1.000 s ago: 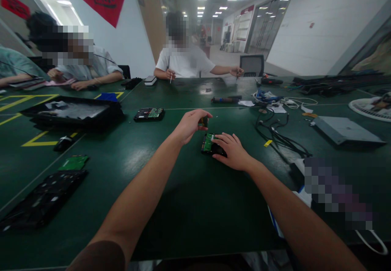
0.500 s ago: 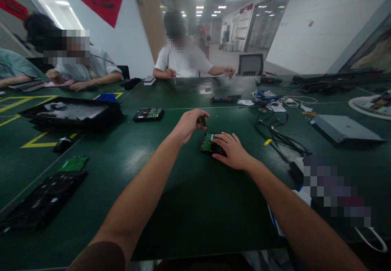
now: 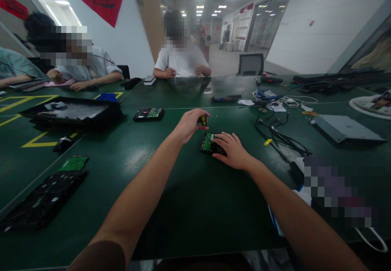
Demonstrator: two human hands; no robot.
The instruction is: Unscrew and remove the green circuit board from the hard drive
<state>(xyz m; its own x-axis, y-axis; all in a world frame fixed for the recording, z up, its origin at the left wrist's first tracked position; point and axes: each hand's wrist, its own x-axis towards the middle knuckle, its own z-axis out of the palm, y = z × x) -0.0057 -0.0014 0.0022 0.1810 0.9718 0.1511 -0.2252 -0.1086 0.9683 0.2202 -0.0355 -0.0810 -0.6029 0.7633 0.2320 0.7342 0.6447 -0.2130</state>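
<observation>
Left arm: stretched forward and inward from the lower left; the left hand (image 3: 190,125) is raised over the worktop (image 3: 183,214), just beyond and left of the drive
Left grip: fingers curled round with the thumb beneath, pinching a small dark object with yellow marks (image 3: 203,119); much of it is hidden by the hand
Right arm: stretched forward and inward from the lower right; the right hand (image 3: 234,152) is palm down and low
Right grip: fingers spread and lying over the drive's top, thumb out at its near edge; touching it
Drive (image 3: 207,141): flat on the worktop, between the two forearms' ends; its green board shows at the left, the rest partly under the right hand
Left side: a second drive (image 3: 148,114), near a black tray (image 3: 111,114); both well apart from the hands
Right side: dark cables (image 3: 279,137); beyond them, a grey metal box (image 3: 348,128)
</observation>
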